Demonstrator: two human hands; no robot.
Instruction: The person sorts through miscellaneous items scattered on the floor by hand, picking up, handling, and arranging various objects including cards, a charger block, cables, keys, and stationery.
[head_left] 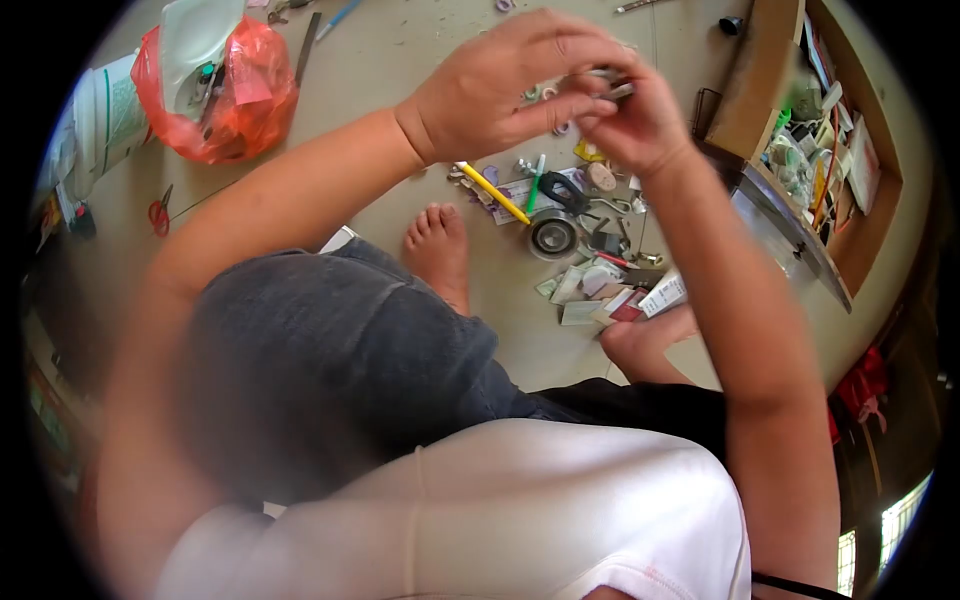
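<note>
Both my hands are raised and meet above the floor at the upper middle. My left hand (500, 90) has its thumb and fingers curled towards a small greyish object (615, 91), which looks metallic. My right hand (640, 120) is curled around the same object from the other side, and its fingers partly hide it. Beneath the hands lie a yellow pen (493, 192), a green pen (537, 182), a black item (565, 192) and a round metal-rimmed part (553, 235).
Papers and cards (600, 290) lie near my right foot. A wooden drawer (760, 90) full of odds and ends stands at the right. At the upper left are a red plastic bag (255, 100), a white bucket (115, 115) and scissors (160, 213).
</note>
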